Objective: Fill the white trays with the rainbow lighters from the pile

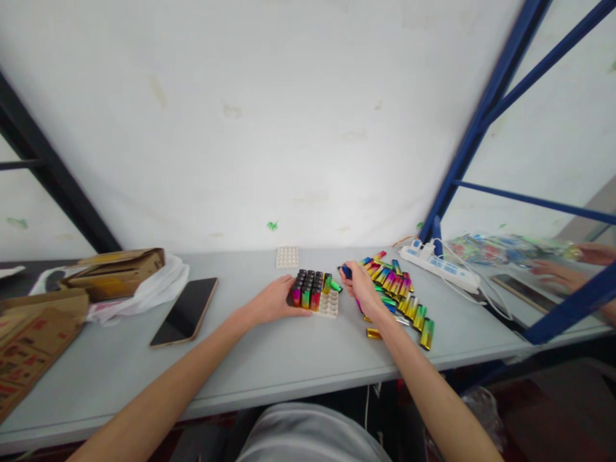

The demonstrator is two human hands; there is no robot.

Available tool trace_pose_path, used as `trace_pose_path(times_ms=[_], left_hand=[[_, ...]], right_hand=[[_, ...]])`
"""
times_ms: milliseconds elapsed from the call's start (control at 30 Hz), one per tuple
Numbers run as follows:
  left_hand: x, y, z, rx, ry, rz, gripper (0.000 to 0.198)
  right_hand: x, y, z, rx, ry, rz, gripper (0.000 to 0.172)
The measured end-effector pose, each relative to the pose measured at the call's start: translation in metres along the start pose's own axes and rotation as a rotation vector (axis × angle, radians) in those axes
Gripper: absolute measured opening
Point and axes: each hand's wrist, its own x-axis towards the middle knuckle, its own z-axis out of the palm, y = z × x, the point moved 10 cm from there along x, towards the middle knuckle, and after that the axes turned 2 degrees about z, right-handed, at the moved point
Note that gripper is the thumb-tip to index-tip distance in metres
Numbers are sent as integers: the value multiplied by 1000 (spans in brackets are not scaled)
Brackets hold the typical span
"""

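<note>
My left hand (pixel 274 300) wraps round the left end of a white tray (pixel 329 308) with round hollows. Several metallic-coloured lighters (pixel 306 296) with black tops stand upright in the tray's left part, close against that hand. One green lighter (pixel 335 286) leans at a tilt by the tray's back right. Right of the tray, my right hand (pixel 362 287) is closed on a dark blue lighter (pixel 346 272), apart from the tray. Beside and partly behind that hand lies a loose pile of shiny lighters (pixel 402 283); my forearm hides some of it.
A second white tray (pixel 287 257) lies near the wall. To the left are a phone (pixel 187 312), a white plastic bag (pixel 168 282) and cardboard boxes (pixel 118 273). A power strip (pixel 437 266) and blue rack post (pixel 469 141) stand right. Beyond it, another person's hands (pixel 561 273) show.
</note>
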Motion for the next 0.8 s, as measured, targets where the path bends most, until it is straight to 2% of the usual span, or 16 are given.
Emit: trace_pose_path(times_ms=[133,267,367,500,667,800], left_hand=[[0,0,-2,-4,9,-4,71],[0,1,-2,-4,5,3,72],[0,1,-1,6,0,-1,72],[0,1,0,-3,-12,-3,74],[-1,1,0,-30,-11,-9,73],[-1,2,-1,-60,-5,1,73]], right_hand=[[5,-6,2,31,-31,-70,56],[2,-28,-7,40,-9,-234,63],[-8,-49,-9,-104,-36,-363,52],[-26,-71,-3,-417,-122,-502,35],[-38,-64,16,-707,-333,-458,24],[-38,-59,19,-770,-335,-480,18]])
